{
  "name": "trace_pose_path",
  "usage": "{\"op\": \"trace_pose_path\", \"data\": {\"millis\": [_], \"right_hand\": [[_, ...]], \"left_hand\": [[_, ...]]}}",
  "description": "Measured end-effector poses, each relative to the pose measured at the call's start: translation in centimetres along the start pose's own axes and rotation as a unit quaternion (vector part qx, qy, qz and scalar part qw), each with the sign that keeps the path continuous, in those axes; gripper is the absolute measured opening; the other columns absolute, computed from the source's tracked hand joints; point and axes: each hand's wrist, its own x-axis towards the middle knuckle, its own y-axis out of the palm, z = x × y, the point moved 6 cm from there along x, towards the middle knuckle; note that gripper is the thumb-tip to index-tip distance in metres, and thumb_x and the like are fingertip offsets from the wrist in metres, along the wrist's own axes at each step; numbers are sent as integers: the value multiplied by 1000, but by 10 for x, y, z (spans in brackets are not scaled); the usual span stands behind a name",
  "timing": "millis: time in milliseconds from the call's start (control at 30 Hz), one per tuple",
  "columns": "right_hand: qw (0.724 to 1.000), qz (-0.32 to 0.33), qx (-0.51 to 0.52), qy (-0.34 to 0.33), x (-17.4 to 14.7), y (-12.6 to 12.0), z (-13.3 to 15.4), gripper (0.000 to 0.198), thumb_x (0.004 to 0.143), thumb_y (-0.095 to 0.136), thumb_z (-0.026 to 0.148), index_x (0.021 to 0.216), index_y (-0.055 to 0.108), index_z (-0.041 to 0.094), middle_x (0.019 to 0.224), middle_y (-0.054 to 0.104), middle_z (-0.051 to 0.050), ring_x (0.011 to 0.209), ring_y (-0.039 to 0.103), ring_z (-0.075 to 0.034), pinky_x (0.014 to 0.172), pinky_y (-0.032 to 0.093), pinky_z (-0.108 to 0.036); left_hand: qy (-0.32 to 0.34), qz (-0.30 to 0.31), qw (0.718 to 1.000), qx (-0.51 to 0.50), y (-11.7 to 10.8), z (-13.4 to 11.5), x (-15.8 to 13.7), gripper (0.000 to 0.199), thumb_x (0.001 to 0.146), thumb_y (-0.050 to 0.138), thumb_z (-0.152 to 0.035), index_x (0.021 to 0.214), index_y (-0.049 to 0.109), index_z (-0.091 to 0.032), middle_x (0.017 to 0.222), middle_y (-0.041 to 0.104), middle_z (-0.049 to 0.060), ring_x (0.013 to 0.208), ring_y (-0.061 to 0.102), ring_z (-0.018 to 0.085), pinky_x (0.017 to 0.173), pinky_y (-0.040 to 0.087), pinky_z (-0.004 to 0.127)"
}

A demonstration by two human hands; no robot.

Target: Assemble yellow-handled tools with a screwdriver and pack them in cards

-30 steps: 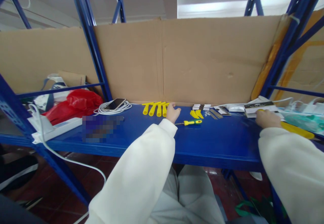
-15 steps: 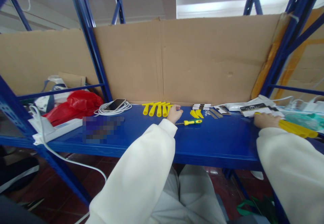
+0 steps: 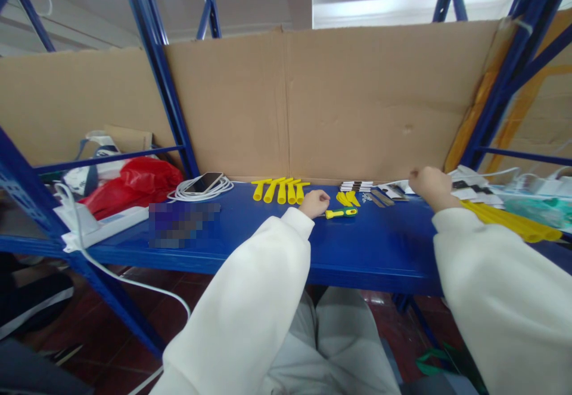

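My left hand (image 3: 314, 203) rests low over the blue shelf with its fingers curled together; whether anything is in them is hidden. Right beside it lies a screwdriver (image 3: 341, 212) with a yellow and green handle, its shaft mostly behind the hand. Several yellow T-shaped plastic handles (image 3: 281, 193) stand in a row to the left. Raised over the right part of the shelf is my right hand (image 3: 431, 186), its fingers drawn in and any content out of sight. Yellow blade-like pieces (image 3: 346, 198), small screws (image 3: 366, 197) and metal strips (image 3: 382, 198) lie between the hands.
Long yellow tubes (image 3: 513, 222) lie at the right, near black-and-white packets (image 3: 476, 192). White-and-black strips (image 3: 356, 186) sit by the cardboard wall (image 3: 357, 103). On the left are a phone (image 3: 205, 183) on a coiled white cable, a power strip (image 3: 107, 228) and a red bag (image 3: 138, 187).
My right hand has moved left and up, away from the yellow tubes. My left hand has shifted slightly right and down, closer to the screwdriver handle.
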Motion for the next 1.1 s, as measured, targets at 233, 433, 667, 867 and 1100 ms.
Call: {"op": "trace_pose_path", "data": {"millis": [233, 433, 667, 867, 1100], "right_hand": [[972, -128, 177, -86, -12, 16, 67, 33, 88, 47, 22, 106, 74, 14, 97, 75, -17, 91, 71, -28, 79, 53, -34], [941, 50, 212, -260, -25, 77, 90, 27, 82, 54, 13, 99, 75, 16, 81, 77, -8, 72, 71, -18, 70, 53, -24], [915, 89, 347, -187, -18, 78, 76, 28, 85, 48, 8, 101, 71, 9, 75, 74, -8, 45, 60, -10, 51, 48, -19], [910, 98, 364, -173, -19, 79, 73, 23, 84, 50, 7, 96, 70, 10, 71, 73, -6, 44, 58, -10, 49, 47, -19], [906, 107, 374, -166, -22, 77, 75, 22, 83, 49, 5, 93, 69, 9, 67, 71, -5, 42, 55, -8, 46, 44, -17]], "left_hand": [[-106, -147, 970, 160, -31, 14, -9, 36, 82, 57, -19, 117, 68, -20, 132, 62, 14, 129, 52, 32, 103, 43, 50], [-134, -79, 960, 234, -22, 23, -8, 46, 77, 57, -16, 122, 63, -18, 134, 60, 18, 133, 47, 35, 108, 32, 61], [-133, -65, 956, 252, -21, 28, -6, 43, 78, 53, -16, 117, 68, -28, 126, 66, 12, 137, 41, 33, 107, 31, 62], [-128, -94, 957, 242, -24, 30, -5, 32, 85, 53, -20, 110, 71, -29, 124, 66, 11, 133, 45, 33, 111, 25, 62], [-144, -149, 959, 191, -31, 23, -11, 24, 89, 55, -25, 111, 65, -28, 125, 65, 11, 124, 54, 30, 104, 38, 50]]}}
